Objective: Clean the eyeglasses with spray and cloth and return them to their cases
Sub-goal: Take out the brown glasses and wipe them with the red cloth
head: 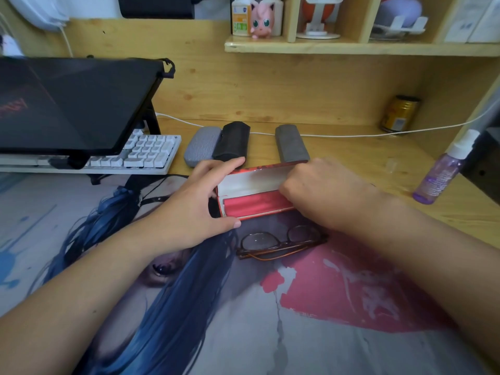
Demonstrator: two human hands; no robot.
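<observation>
At the far left, a black laptop [73, 104] sits tilted on a stand above a white keyboard [146, 152]. To its right, three closed cases stand in a row along the back of the wooden desk [351, 155]: a light grey case [201, 147], a black case [232, 140] touching it, and, set apart, a dark grey case [290, 143]. A white cable [338, 135] runs behind them. Your left hand [194, 204] is spread wide around the left end of the open red case [254, 193]: the fingers reach over the top edge of its lid and the thumb lies along the near front edge of the base. The case lies on the printed desk mat [243, 320], lid raised, with a pale lining in the lid and a red lining in the base. Just in front of the case, the brown-framed eyeglasses [281, 242] rest folded on the mat, outside any case and touched by neither hand. Your right hand [324, 193] is curled over the right end of the red case, knuckles up; you cannot tell from this view whether its fingertips grip the lid or anything inside. Farther right, a purple spray bottle [443, 171] with a white head stands leaning near the desk edge, well apart from the eyeglasses. A gold can [399, 113] stands against the back panel. On the shelf [351, 47] above, a pink figurine [261, 20] stands beside a bottle.
</observation>
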